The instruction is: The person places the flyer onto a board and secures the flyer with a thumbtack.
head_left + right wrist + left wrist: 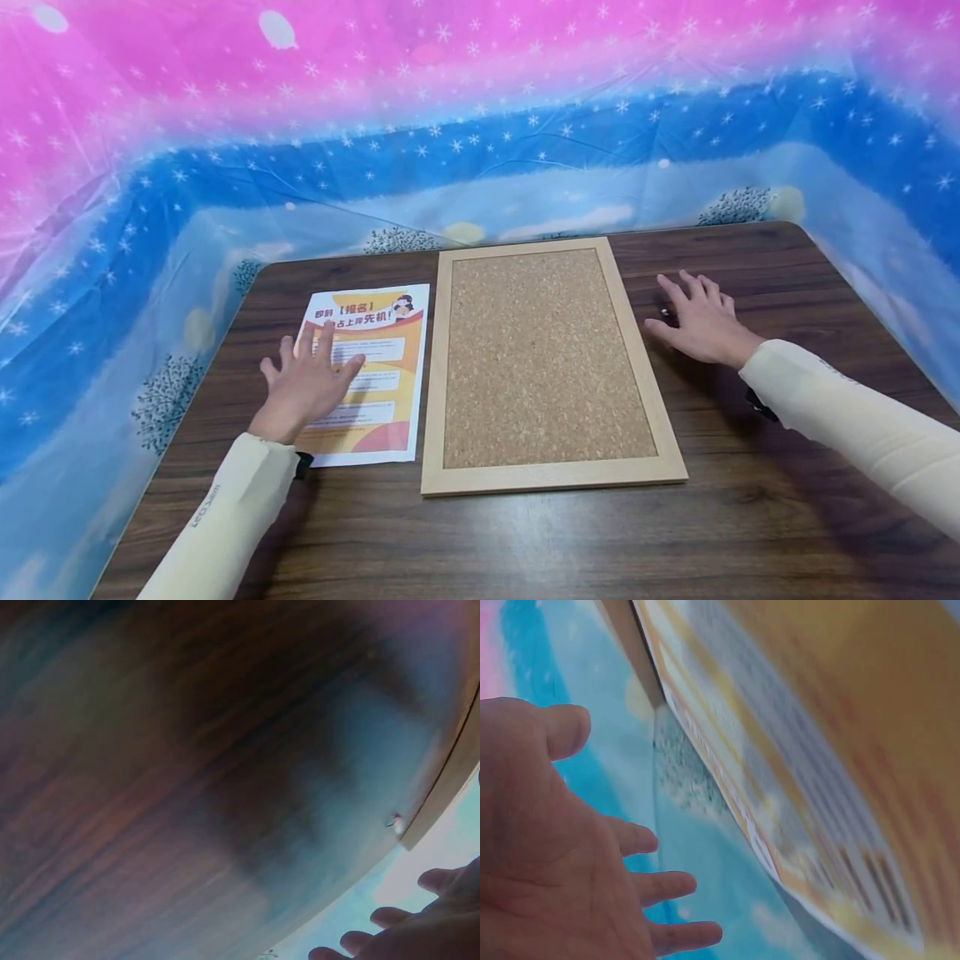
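Observation:
Fingers spread, my left hand (306, 390) hovers over a printed paper poster (375, 433) in yellow, orange and white. In the left wrist view, a gap shows between the hand (562, 847) and the poster's surface (900, 750). A cork board (547, 358) with a pale wooden frame lies flat to the right of the poster. Beyond the board's right side, my right hand (705, 325) is held above the table with its fingers apart and nothing in them. Close by its thumb and index finger is a tiny shiny thing (664, 312), too small to make out.
Beneath everything is a dark wood-grain table (540, 542) with rounded far corners. A pink and blue patterned cloth (480, 142) hangs around its back and sides. The cork board reaches almost to the table's far edge.

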`<state>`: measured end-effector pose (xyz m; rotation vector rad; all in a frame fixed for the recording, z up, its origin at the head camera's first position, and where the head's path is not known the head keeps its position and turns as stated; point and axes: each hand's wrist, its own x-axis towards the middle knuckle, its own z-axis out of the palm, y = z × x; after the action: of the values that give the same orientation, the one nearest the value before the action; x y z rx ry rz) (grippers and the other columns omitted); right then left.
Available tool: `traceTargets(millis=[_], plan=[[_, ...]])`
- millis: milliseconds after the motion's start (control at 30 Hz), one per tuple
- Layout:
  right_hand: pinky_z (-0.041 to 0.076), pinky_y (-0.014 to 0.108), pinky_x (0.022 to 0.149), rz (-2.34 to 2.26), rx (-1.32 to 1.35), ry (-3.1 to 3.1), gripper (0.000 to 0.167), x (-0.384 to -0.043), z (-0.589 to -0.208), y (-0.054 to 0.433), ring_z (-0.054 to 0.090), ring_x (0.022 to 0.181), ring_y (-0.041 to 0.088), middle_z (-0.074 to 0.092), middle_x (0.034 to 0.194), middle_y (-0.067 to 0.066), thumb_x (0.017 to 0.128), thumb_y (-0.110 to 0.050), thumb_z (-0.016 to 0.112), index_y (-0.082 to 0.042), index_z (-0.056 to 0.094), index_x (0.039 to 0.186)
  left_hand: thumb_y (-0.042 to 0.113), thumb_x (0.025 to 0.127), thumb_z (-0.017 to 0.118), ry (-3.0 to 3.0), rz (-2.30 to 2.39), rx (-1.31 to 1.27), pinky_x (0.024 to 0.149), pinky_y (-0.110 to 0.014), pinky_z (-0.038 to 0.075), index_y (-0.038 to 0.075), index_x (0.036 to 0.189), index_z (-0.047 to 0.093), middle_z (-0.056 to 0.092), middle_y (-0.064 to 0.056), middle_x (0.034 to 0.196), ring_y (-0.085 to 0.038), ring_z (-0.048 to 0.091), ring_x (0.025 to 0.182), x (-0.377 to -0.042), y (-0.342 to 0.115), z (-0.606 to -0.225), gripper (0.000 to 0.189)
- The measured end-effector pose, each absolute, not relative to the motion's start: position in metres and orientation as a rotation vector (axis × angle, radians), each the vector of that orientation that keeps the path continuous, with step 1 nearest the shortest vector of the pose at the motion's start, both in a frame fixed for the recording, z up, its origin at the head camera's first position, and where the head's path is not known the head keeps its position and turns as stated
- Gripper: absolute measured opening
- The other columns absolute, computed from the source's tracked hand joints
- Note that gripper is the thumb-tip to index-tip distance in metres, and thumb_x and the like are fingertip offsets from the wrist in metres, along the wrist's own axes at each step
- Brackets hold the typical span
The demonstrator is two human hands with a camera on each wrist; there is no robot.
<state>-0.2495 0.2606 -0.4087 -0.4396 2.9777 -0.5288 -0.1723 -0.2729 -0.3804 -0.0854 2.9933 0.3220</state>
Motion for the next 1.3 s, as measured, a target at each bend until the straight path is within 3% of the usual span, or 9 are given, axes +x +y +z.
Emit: traceTargets(millis=[200, 533, 733, 867, 1000, 1133, 1300], plan=[[0.020, 0.065, 0.089, -0.516, -0.476, 3.039, 0.072, -0.254, -0.412, 0.264, 0.023, 0.119, 0.051, 0.026, 0.133, 0.033, 0.093, -0.041, 0.056, -0.002, 0.028, 0.147, 0.054, 0.094, 0.043, 2.983, 0.330, -0.184, 0.091, -0.074, 0.002, -0.007, 0.148, 0.005, 0.014, -0.039, 0.141, -0.061, 0.010, 0.124, -0.168, -0.297, -0.375, 0.089], [0.036, 0.054, 0.079, -0.554, -0.589, 3.087, 0.033, -0.263, -0.417, 0.266, 0.039, 0.098, 0.040, 0.043, 0.109, 0.026, 0.092, -0.007, 0.059, 0.006, 0.052, 0.122, 0.045, 0.093, 0.052, 2.897, 0.262, -0.287, 0.086, -0.071, 0.014, -0.022, 0.131, 0.025, 0.030, -0.046, 0.119, -0.062, 0.024, 0.110, -0.163, -0.326, -0.375, 0.082], [0.043, 0.051, 0.078, -0.587, -0.630, 3.085, 0.012, -0.270, -0.422, 0.268, 0.052, 0.092, 0.035, 0.053, 0.097, 0.018, 0.091, 0.003, 0.058, 0.003, 0.060, 0.103, 0.041, 0.093, 0.053, 2.733, 0.227, -0.326, 0.090, -0.072, 0.014, -0.024, 0.133, 0.020, 0.049, -0.038, 0.103, -0.057, 0.044, 0.104, -0.166, -0.332, -0.378, 0.082], [0.045, 0.048, 0.075, -0.589, -0.650, 3.082, 0.008, -0.273, -0.423, 0.267, 0.054, 0.086, 0.030, 0.054, 0.092, 0.014, 0.090, 0.004, 0.059, 0.000, 0.063, 0.096, 0.037, 0.095, 0.053, 2.689, 0.273, -0.321, 0.092, -0.073, 0.009, -0.027, 0.134, 0.010, 0.053, -0.035, 0.096, -0.056, 0.047, 0.104, -0.168, -0.333, -0.379, 0.086], [0.045, 0.046, 0.071, -0.582, -0.655, 3.062, 0.008, -0.275, -0.423, 0.265, 0.054, 0.081, 0.028, 0.054, 0.089, 0.012, 0.089, 0.005, 0.059, -0.001, 0.063, 0.092, 0.032, 0.095, 0.053, 2.687, 0.338, -0.317, 0.091, -0.073, 0.009, -0.026, 0.132, 0.017, 0.054, -0.027, 0.087, -0.050, 0.052, 0.095, -0.170, -0.333, -0.379, 0.077], [0.046, 0.044, 0.069, -0.584, -0.600, 3.044, 0.008, -0.275, -0.421, 0.263, 0.054, 0.078, 0.026, 0.055, 0.088, 0.011, 0.090, 0.005, 0.059, -0.002, 0.063, 0.092, 0.022, 0.098, 0.046, 2.693, 0.384, -0.344, 0.088, -0.065, 0.019, -0.022, 0.120, 0.034, 0.054, -0.021, 0.083, -0.038, 0.053, 0.080, -0.170, -0.330, -0.377, 0.050], [0.045, 0.044, 0.069, -0.629, -0.519, 3.030, 0.009, -0.276, -0.416, 0.260, 0.054, 0.080, 0.026, 0.056, 0.091, 0.013, 0.092, 0.005, 0.055, -0.002, 0.061, 0.094, 0.008, 0.098, 0.031, 2.726, 0.458, -0.420, 0.069, -0.046, 0.041, -0.020, 0.118, 0.036, 0.051, -0.025, 0.089, -0.032, 0.052, 0.073, -0.168, -0.329, -0.374, 0.035]])
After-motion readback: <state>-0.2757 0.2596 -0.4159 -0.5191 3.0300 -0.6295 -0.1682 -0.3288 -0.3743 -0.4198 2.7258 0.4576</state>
